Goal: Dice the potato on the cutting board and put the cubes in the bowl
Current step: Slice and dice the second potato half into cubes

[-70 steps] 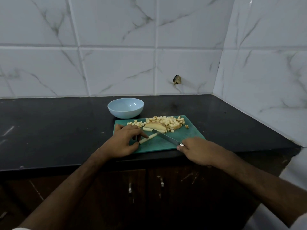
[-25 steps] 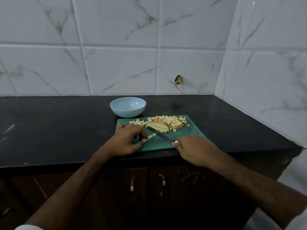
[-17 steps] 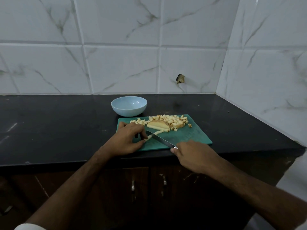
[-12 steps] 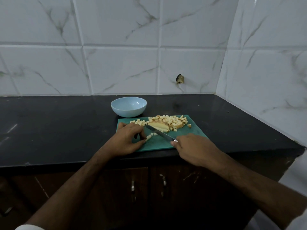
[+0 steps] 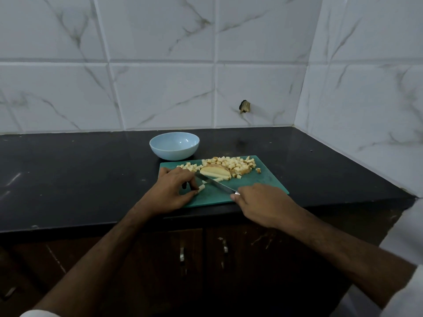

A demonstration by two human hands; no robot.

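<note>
Left hand (image 5: pixel 170 191) pinching short potato strip (image 5: pixel 201 188) on green cutting board (image 5: pixel 263 183); right hand (image 5: pixel 263 202) gripping knife (image 5: pixel 215 184), blade beside strip. Diced cubes (image 5: pixel 231 164) and potato slices (image 5: pixel 215 172) farther back. Beyond board, pale blue bowl (image 5: pixel 174 152) on black counter (image 5: pixel 80 172).

- A home kitchen, by its look.
- White marble-patterned wall tiles (image 5: pixel 160 92) line a corner behind a glossy black stone countertop (image 5: pixel 68 170).
- Dark brown wooden cabinet doors (image 5: pixel 164 259) with small metal handles (image 5: pixel 182 257) sit below.
- A green plastic cutting board (image 5: pixel 263 181) carries diced potato cubes (image 5: pixel 233 165).
</note>
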